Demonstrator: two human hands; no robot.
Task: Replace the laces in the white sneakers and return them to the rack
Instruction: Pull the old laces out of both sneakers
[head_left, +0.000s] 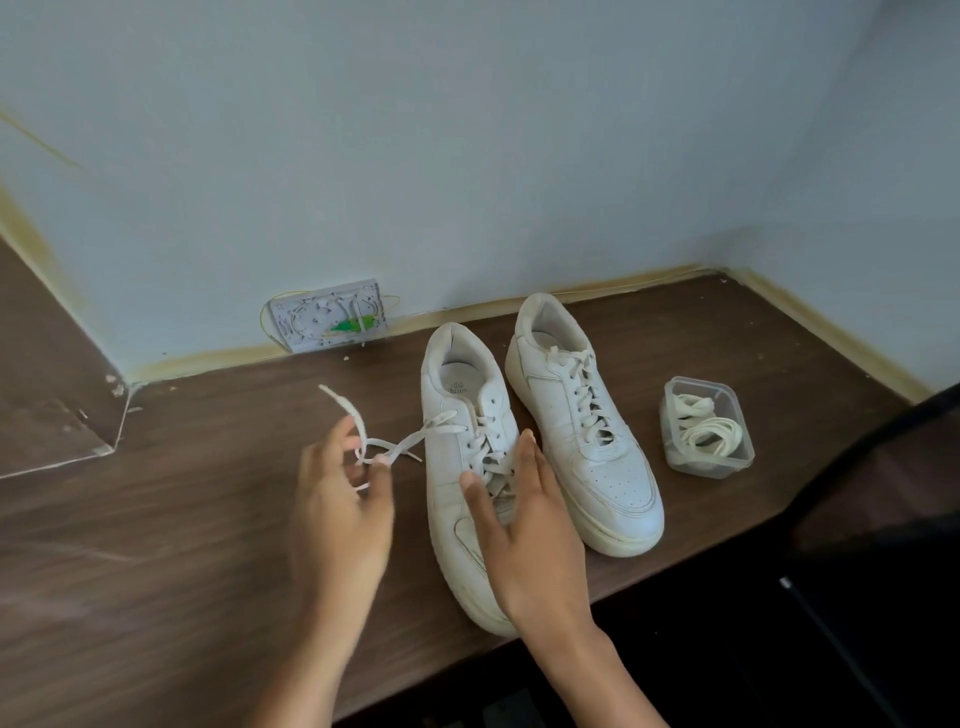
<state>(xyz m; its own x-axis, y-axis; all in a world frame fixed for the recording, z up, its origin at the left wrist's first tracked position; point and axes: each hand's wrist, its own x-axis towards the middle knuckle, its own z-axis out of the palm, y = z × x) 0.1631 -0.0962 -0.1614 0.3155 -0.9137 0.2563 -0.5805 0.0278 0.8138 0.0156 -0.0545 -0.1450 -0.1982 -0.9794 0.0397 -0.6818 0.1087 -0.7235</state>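
The left hand (345, 499) pinches the loose end of a white lace (400, 448) pulled out sideways from the near sneaker (457, 467). The right hand (524, 525), fingers straight, rests flat on that sneaker's toe, at the desk's (208, 545) front edge. The second sneaker (587, 431) stands just beside, still laced. Toward the back right corner, a clear tub (706, 426) holds spare laces (701, 431).

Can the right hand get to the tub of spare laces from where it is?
Probably yes. The right hand rests open on the near sneaker; the plastic tub sits lidless to its right, past the second sneaker. It would have to lift over that shoe; nothing else blocks it.
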